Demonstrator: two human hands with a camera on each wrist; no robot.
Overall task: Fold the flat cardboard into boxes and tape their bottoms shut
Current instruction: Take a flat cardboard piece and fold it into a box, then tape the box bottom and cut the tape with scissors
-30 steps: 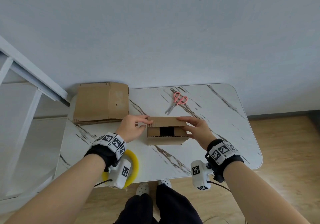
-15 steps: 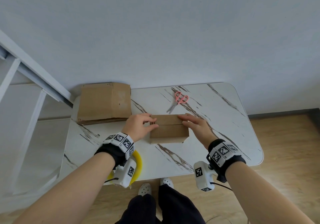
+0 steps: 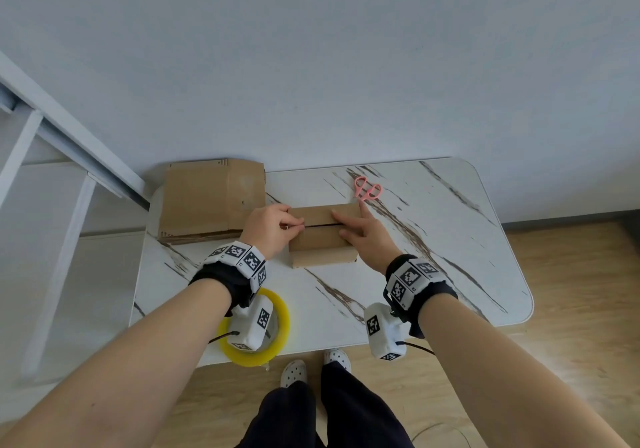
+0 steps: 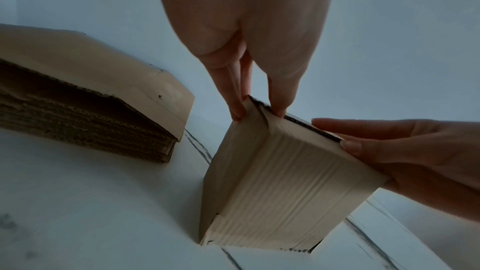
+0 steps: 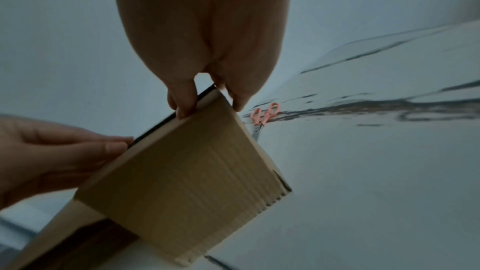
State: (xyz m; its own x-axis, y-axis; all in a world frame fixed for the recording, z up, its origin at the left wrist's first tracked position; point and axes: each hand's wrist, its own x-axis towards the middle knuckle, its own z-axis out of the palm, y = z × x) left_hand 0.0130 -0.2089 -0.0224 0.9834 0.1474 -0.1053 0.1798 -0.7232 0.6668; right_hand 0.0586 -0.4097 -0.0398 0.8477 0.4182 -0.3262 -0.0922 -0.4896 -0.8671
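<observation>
A small brown cardboard box [image 3: 322, 245] stands on the marble table [image 3: 433, 246] with its top flaps folded shut along a dark seam [image 3: 318, 225]. My left hand [image 3: 298, 225] presses its fingertips [image 4: 278, 108] on the flaps at the seam's left end. Over the right end lies my right hand [image 3: 349, 219], fingers stretched across the far flap and thumb [image 5: 182, 108] on the near flap. A yellow tape roll [image 3: 280, 312] lies at the table's near edge, partly hidden by my left wrist camera.
A stack of flat cardboard [image 3: 207, 201] lies at the table's back left corner. Pink-handled scissors [image 3: 367, 189] lie just behind the box, close to my right fingertips. A white rail [image 3: 69, 135] runs along the left. The wall stands right behind the table.
A second ago the box top still showed a dark opening between its flaps. Both hands have since pushed the flaps together into a thin seam and now lie on top.
</observation>
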